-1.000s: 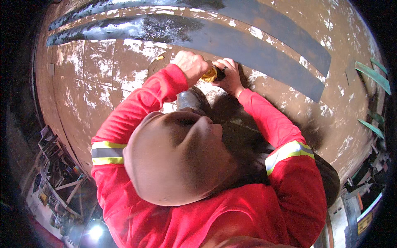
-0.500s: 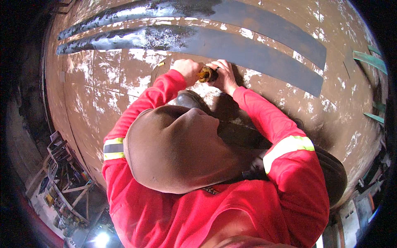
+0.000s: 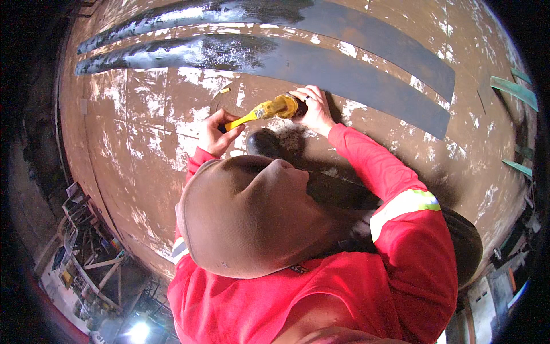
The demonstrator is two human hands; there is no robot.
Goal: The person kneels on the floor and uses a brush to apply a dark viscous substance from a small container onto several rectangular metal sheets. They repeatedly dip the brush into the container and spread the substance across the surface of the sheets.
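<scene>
Hands: L [image 3: 215, 133] pulls yellow tape blade [image 3: 247, 118], R [image 3: 312, 108] grips tape measure [image 3: 283, 106].

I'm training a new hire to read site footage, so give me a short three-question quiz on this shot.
1. True or false: both hands are on the yellow tape measure.
2. Which hand holds the tape measure's case? A) left B) right
3. Fill in: two long curved dark steel strips lie on the rusty brown ____.

Key: 1 true, since the left hand pinches the pulled-out blade; 2 B; 3 plate.
</scene>
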